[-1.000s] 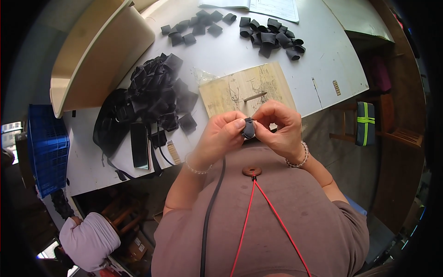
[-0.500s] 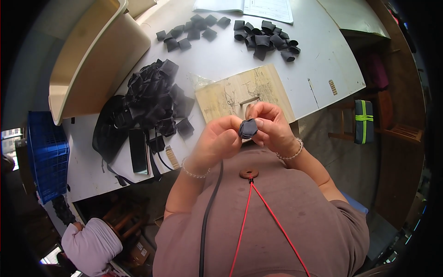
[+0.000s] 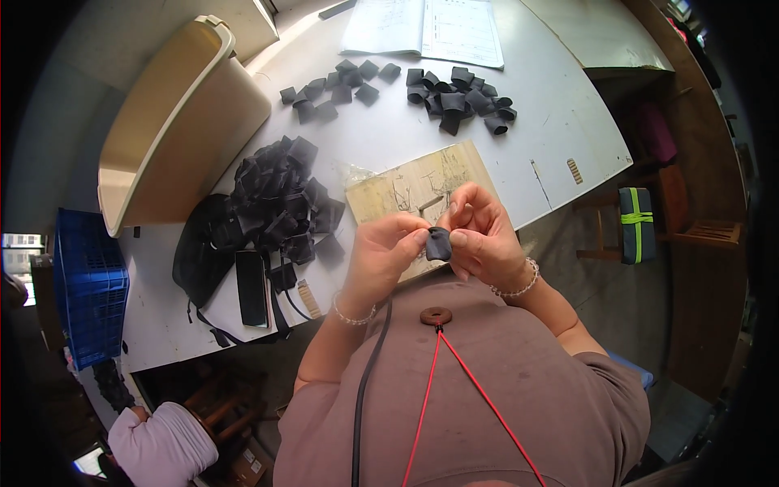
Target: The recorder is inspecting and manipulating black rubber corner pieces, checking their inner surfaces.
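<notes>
Between my two hands is a small dark fabric loop (image 3: 438,244), held up in front of my chest. My left hand (image 3: 385,256) pinches its upper left edge between thumb and fingers. On its right side, the thumb and fingers of my right hand (image 3: 487,241) grip it too. Just beyond my hands lies a pale wooden board (image 3: 381,195) with dark marks and a short metal piece (image 3: 432,201) on it. A large heap of black fabric pieces (image 3: 272,195) lies to the left of the board.
Two looser groups of fabric pieces, one left (image 3: 341,85) and one right (image 3: 462,97), lie farther back. An open notebook (image 3: 422,32) is behind them. A beige bin (image 3: 187,130), a black bag (image 3: 199,252), a phone (image 3: 251,288) and a blue crate (image 3: 89,284) are at the left.
The fabric loop has turned in my fingers, and its open rim now faces up. My view has tilted, so the table contents sit lower in the picture. Both hands keep their hold.
</notes>
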Tool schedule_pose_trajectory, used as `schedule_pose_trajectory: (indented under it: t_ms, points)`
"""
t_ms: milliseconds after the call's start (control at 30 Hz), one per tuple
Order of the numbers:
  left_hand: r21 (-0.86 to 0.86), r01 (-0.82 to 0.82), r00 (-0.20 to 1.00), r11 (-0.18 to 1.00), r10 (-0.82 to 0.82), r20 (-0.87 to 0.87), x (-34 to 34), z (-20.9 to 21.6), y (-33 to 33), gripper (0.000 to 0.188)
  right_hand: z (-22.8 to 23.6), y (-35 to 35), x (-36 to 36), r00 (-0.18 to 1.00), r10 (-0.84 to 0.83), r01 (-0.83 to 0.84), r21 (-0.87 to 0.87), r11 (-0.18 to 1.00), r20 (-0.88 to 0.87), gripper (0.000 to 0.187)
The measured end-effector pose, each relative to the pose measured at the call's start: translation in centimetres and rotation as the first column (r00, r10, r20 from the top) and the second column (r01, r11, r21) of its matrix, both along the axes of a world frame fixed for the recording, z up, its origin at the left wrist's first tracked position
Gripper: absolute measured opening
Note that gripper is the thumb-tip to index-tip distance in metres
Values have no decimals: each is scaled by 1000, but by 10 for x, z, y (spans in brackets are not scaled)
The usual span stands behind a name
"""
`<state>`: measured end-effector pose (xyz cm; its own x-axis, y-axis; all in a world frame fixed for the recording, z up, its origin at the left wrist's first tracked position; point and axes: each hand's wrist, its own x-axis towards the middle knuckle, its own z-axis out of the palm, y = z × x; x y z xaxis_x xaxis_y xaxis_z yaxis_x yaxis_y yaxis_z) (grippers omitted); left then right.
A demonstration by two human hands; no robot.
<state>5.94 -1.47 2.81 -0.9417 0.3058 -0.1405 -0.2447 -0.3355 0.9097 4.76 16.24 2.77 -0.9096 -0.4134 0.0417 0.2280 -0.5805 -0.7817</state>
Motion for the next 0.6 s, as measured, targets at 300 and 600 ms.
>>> schedule_pose_trajectory:
  t_ms: [300, 600]
  points:
    - [916, 193, 748, 353, -657, 95, -1, -7, 4, 31, -12, -2, -11, 939, 242, -121, -424, 897, 244, 20]
    - [558, 3, 946, 830, -183, 268, 5, 8, 19, 22, -1, 2, -6, 933, 222, -100, -388, 916, 284, 16]
